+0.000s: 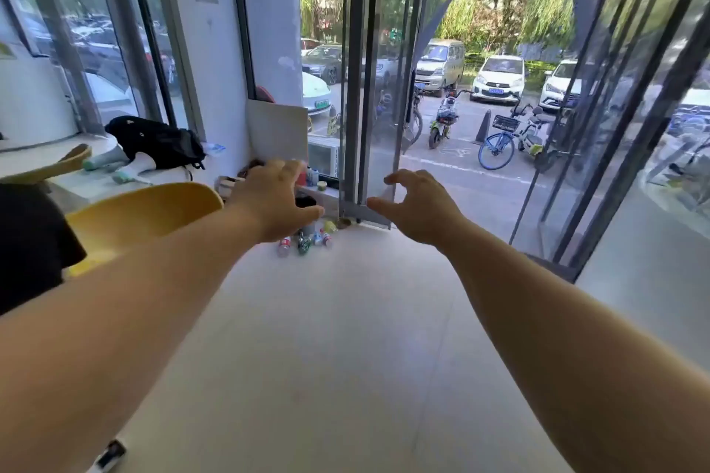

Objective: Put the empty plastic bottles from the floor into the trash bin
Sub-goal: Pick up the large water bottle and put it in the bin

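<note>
Several small plastic bottles [305, 242] lie in a cluster on the pale floor near the foot of a glass door frame, far ahead of me. One at the left has a red label [284, 245], one is green [303, 244]. A dark bin-like object [305, 200] shows just behind my left hand, mostly hidden. Both my arms are stretched forward. My left hand [274, 200] hovers above the bottles with fingers spread and nothing in it. My right hand [417, 203] is held out to the right of them, fingers curled apart, holding nothing.
A yellow chair seat [146, 211] is at my left. A black backpack [161, 142] lies on a white ledge. The glass door's metal frame [359, 88] stands just behind the bottles. Small jars [313, 177] sit on the sill. Bare floor tiles [326, 338] stretch ahead.
</note>
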